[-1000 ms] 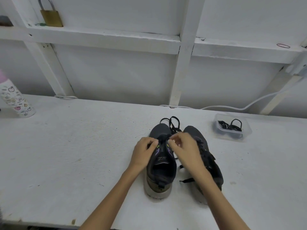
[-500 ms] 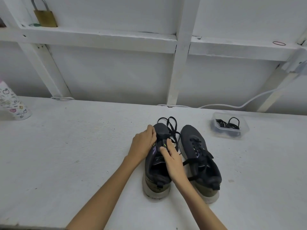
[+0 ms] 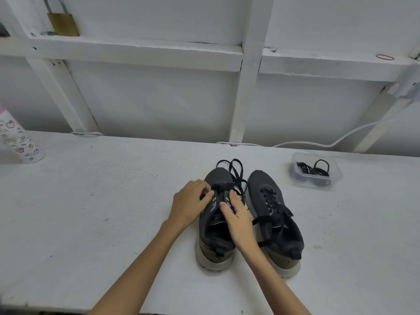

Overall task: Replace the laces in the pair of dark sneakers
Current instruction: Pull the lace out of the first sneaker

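Two dark sneakers stand side by side on the white table, toes pointing away from me. The left sneaker point(image 3: 217, 233) has a black lace point(image 3: 235, 171) only through its front eyelets, with loose loops lying past the toe. My left hand point(image 3: 192, 204) pinches the lace at the shoe's left eyelet row. My right hand point(image 3: 237, 218) lies over the tongue and right eyelet row, fingers on the shoe's upper. The right sneaker point(image 3: 273, 220) is fully laced, its black lace ends hanging loose.
A clear plastic tub point(image 3: 314, 171) holding coiled black laces sits at the back right. A patterned bottle point(image 3: 19, 142) stands at the far left. A white cable point(image 3: 341, 139) runs along the wall. A brass padlock point(image 3: 62, 21) rests on the upper ledge.
My right hand has slid from the right sneaker's side onto the left sneaker's tongue. My left hand moved forward to the front eyelets. The right sneaker is now uncovered.
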Motion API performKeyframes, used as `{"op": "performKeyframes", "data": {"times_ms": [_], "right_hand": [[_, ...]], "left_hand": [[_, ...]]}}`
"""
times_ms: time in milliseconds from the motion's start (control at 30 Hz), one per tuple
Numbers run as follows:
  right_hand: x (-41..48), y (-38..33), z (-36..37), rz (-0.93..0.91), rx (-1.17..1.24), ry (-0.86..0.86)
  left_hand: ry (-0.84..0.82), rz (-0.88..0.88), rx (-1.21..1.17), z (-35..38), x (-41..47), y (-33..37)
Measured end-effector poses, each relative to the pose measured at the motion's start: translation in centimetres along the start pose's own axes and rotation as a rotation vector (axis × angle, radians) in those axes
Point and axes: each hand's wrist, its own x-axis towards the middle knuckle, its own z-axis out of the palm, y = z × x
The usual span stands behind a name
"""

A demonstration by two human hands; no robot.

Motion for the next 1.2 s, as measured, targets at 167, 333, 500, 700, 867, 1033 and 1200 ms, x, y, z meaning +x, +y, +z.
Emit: {"op": "performKeyframes", "data": {"times_ms": [167,333,500,700,867,1033,1200], "right_hand": [[0.0,0.1,-0.3,0.003,-0.031,-0.023],[-0.1,-0.1,-0.3,-0.014,-0.087,-0.055],[-0.2,-0.3,-0.4,-0.029,-0.089,-0.060],[-0.2,-0.3,-0.5,-0.037,-0.115,-0.061],[-0.2,-0.5,-0.6,-0.050,-0.148,-0.082],[0.0,-0.5,0.0,-0.075,-0.213,-0.069],[-0.1,-0.8,0.1,-0.061,-0.266,-0.052]], "left_hand": [[0.113,-0.062,0.028,-0.3,1.2,0.4],[0.100,-0.179,-0.032,0.6,1.6,0.3],[0.020,-0.220,-0.160,0.4,0.7,0.2],[0.009,-0.177,-0.115,-0.3,1.5,0.3],[0.054,-0.327,-0.194,-1.1,3.2,0.8],[-0.021,-0.373,-0.271,0.0,1.7,0.9],[-0.011,-0.307,-0.248,0.6,1.0,0.3]]}}
